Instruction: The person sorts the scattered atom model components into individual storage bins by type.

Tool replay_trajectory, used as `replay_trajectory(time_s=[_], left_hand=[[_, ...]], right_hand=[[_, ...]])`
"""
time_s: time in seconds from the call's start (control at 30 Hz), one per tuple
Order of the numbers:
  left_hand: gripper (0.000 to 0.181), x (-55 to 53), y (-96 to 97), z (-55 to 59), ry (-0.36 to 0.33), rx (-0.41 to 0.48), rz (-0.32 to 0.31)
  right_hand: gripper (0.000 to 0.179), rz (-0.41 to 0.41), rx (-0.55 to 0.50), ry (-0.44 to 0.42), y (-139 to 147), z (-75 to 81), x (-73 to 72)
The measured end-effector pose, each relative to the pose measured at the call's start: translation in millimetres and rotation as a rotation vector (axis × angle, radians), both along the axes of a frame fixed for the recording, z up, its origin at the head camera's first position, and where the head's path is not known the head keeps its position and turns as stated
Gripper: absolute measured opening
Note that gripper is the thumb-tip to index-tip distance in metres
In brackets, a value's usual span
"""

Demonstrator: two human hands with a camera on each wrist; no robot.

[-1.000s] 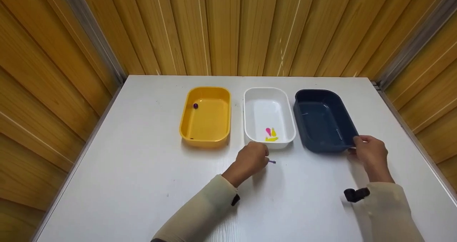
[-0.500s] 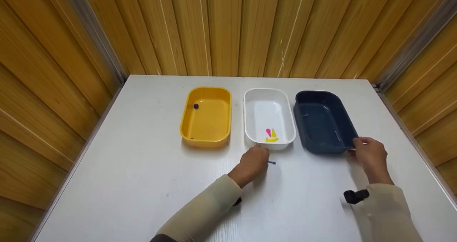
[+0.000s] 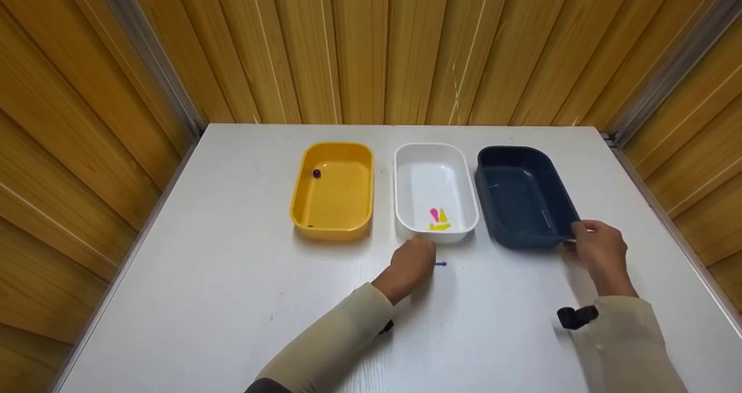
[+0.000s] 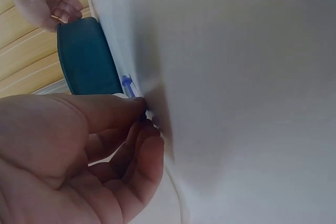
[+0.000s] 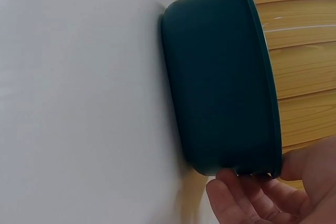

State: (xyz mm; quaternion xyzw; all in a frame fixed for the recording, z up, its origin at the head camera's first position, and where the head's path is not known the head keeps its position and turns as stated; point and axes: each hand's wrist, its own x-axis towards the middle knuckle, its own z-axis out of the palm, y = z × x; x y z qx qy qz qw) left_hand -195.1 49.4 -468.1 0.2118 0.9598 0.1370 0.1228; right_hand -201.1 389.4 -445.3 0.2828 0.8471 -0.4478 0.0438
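My left hand is low over the white table, just in front of the white tray. Between thumb and fingertips it pinches a small blue-purple stick with a knobbed end; the rest of the stick is hidden by the fingers. On the right, my right hand grips the near right corner of the dark blue tray, thumb at the rim and fingers against the outer wall. Inside the white tray lie a pink piece and small yellow pieces.
A yellow tray stands left of the white one, with a dark purple ball inside. Thin pale sticks lie in the dark blue tray. Wood-patterned walls enclose the table at the back and sides.
My left hand has shifted slightly right and toward me, still pinching the stick. The right hand keeps its grip on the dark blue tray, and the trays stay in place.
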Motion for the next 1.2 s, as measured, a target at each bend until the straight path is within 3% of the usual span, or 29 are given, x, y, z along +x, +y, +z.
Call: replay_trajectory(time_s=[0.33,0.63,0.7,0.93,1.2], left_hand=[[0.014,-1.6,8.8,0.8,-0.031,0.021,0.015],[0.010,-0.3,34.1,22.8,-0.025,0.074,-0.017],[0.009,-0.7,40.8,28.7,-0.006,0.080,-0.033],[0.010,-7.5,67.5,41.6,0.192,0.112,-0.097],[0.011,-15.4,93.5,45.5,0.243,0.129,-0.074]], right_hand=[[0.059,0.000,-0.014,0.014,3,1.0,0.3],[0.058,0.013,0.022,0.027,4,0.4,-0.9],[0.058,0.011,0.018,0.023,4,0.2,-1.0],[0.058,0.006,0.031,-0.005,2,0.0,0.0],[0.057,0.003,0.009,0.014,-1,-0.6,0.2]])
